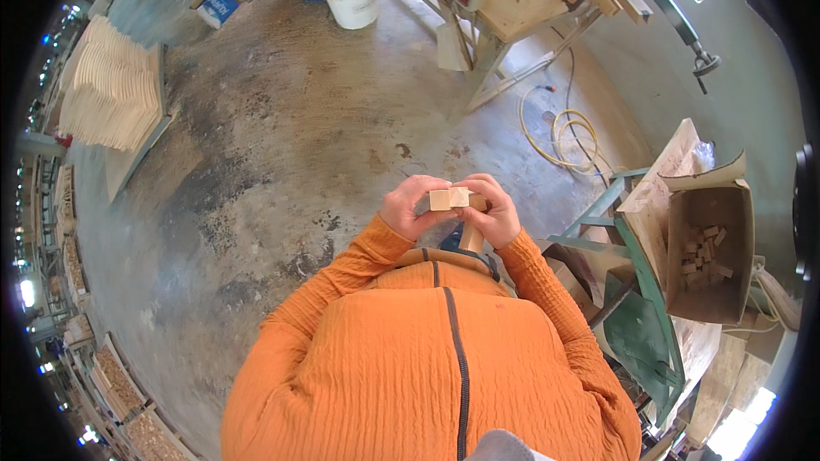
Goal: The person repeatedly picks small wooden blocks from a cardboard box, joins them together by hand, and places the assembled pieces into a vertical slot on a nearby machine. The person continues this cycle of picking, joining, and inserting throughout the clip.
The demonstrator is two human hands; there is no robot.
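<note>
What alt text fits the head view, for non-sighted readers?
A person's left hand and right hand hold two small, pale, square-ended wooden pieces side by side before an orange zip-up top. At right, an open brown cardboard box holds small pale wooden blocks.

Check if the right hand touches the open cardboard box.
Apart: the head view shows floor and green frame between right hand and cardboard box.

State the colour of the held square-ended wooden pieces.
The wooden pieces are pale tan; best view: head.
</note>
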